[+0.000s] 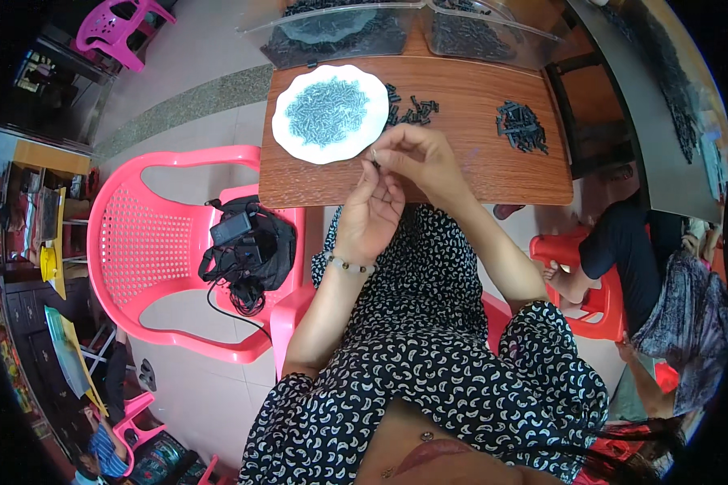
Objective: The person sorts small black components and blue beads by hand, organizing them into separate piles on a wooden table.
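My left hand, palm up with a beaded bracelet at the wrist, pinches a small black piece between thumb and fingertips. Against it, the thumb and forefinger of my right hand are pressed together. A pale speck shows at those fingertips, too small to name. Both hands meet over the table's near edge, just beside a white scalloped plate heaped with small clear, silvery pieces. Behind my right hand lie loose black tube-like pieces. Farther right is a separate pile of black pieces.
Two clear plastic bins of black pieces line the far edge of the brown wooden table. On my left a pink chair holds a black bag with cables. Another person sits at the right near a red stool.
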`<move>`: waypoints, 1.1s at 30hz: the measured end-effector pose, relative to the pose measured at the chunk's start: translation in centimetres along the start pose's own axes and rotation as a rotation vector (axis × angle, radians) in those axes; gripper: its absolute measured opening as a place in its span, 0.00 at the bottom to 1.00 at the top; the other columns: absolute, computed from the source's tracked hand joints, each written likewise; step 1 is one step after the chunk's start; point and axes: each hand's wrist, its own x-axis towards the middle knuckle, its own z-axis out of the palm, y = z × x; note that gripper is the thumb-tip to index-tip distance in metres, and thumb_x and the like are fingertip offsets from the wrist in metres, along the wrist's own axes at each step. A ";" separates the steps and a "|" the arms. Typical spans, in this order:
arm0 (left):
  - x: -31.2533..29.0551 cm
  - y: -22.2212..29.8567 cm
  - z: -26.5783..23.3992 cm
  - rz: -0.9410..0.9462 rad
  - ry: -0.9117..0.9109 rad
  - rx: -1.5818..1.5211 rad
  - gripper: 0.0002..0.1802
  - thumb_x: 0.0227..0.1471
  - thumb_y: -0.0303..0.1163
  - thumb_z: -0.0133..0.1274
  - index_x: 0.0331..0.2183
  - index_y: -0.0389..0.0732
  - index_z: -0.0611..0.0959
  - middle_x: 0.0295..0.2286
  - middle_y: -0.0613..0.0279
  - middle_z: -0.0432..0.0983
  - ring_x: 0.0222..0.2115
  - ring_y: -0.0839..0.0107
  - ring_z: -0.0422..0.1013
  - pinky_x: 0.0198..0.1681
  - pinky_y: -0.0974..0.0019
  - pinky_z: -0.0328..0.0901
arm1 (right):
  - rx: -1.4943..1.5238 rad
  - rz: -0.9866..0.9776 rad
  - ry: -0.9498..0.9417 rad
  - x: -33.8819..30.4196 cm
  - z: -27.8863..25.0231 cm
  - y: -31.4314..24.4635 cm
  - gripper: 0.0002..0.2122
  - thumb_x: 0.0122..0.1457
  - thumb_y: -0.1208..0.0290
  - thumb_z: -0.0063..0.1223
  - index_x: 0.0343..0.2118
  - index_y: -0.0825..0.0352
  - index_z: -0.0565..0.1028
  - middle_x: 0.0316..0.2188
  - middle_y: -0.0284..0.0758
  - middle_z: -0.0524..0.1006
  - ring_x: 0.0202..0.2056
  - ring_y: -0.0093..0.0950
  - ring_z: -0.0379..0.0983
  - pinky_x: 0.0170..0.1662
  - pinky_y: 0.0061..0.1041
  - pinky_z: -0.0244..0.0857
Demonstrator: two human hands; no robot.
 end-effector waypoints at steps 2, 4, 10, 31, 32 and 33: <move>0.6 0.4 1.2 -0.021 0.053 -0.072 0.11 0.57 0.37 0.52 0.41 0.43 0.77 0.33 0.69 0.76 0.33 0.77 0.71 0.38 0.72 0.68 | -0.003 -0.004 0.035 1.4 -0.2 0.0 0.07 0.57 0.74 0.56 0.35 0.72 0.75 0.30 0.30 0.77 0.27 0.14 0.69 0.31 0.14 0.64; 1.0 0.8 1.7 -0.002 0.034 -0.118 0.12 0.56 0.36 0.53 0.41 0.43 0.77 0.33 0.69 0.76 0.32 0.77 0.71 0.37 0.72 0.68 | -0.166 0.009 0.123 3.3 -0.2 -0.4 0.08 0.55 0.73 0.58 0.35 0.72 0.75 0.30 0.30 0.77 0.27 0.14 0.70 0.32 0.14 0.65; 0.5 0.6 1.8 -0.015 0.121 -0.090 0.13 0.53 0.36 0.56 0.39 0.42 0.78 0.31 0.70 0.76 0.29 0.79 0.70 0.36 0.75 0.68 | -0.561 -0.043 0.083 7.9 -1.6 1.4 0.09 0.51 0.72 0.63 0.33 0.71 0.79 0.23 0.31 0.79 0.26 0.15 0.73 0.31 0.16 0.67; -1.3 -1.3 0.7 -0.216 -0.040 -0.186 0.14 0.54 0.40 0.55 0.41 0.45 0.77 0.34 0.70 0.75 0.35 0.73 0.70 0.41 0.68 0.65 | 0.031 0.056 0.035 -3.0 -0.6 -0.9 0.04 0.57 0.74 0.55 0.34 0.68 0.77 0.44 0.31 0.71 0.33 0.14 0.69 0.35 0.13 0.65; -1.5 -1.4 0.9 -0.227 -0.026 -0.199 0.15 0.54 0.41 0.55 0.41 0.45 0.77 0.34 0.70 0.75 0.35 0.73 0.70 0.41 0.68 0.65 | 0.008 0.066 0.036 -3.2 -0.7 -1.0 0.04 0.57 0.75 0.55 0.34 0.68 0.77 0.44 0.30 0.71 0.33 0.13 0.68 0.35 0.13 0.64; -1.6 -1.5 1.1 -0.237 -0.011 -0.212 0.16 0.53 0.41 0.55 0.41 0.45 0.76 0.34 0.70 0.74 0.35 0.73 0.70 0.41 0.68 0.65 | 0.009 0.064 0.038 -3.3 -0.7 -0.9 0.04 0.57 0.75 0.55 0.34 0.68 0.77 0.44 0.30 0.71 0.33 0.13 0.68 0.35 0.13 0.64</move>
